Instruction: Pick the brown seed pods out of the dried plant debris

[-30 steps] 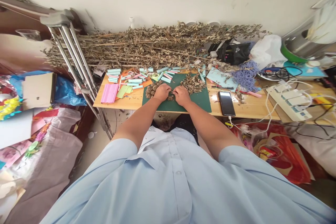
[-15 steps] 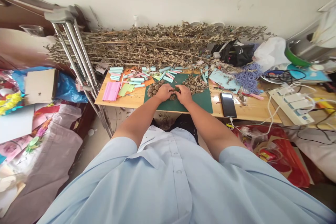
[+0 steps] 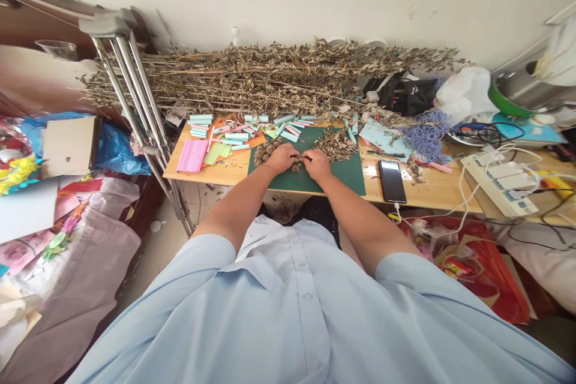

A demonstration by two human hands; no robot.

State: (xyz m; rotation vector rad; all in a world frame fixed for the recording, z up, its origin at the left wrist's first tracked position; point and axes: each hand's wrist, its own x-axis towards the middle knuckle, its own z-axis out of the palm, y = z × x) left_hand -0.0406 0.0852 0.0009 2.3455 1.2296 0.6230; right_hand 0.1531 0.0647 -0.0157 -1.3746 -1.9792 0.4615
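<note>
My left hand (image 3: 282,158) and my right hand (image 3: 317,164) rest close together on a dark green cutting mat (image 3: 346,173) on a small wooden table (image 3: 225,173). Both hands are closed, pinching a small clump of dried plant material (image 3: 299,161) between them. A heap of brown rolled balls (image 3: 263,152) lies just left of my left hand. A loose pile of dried leaves (image 3: 333,145) lies on the mat behind my right hand.
Long dried branches (image 3: 270,75) lie along the wall behind the table. Paper rolls (image 3: 236,129) and pink paper (image 3: 191,155) sit at the left, a phone (image 3: 391,180) at the right, then a power strip (image 3: 497,183). Metal crutches (image 3: 135,96) lean at the left.
Both hands have stayed together on the mat, fingers shifting slightly on the clump. The view has drifted a little.
</note>
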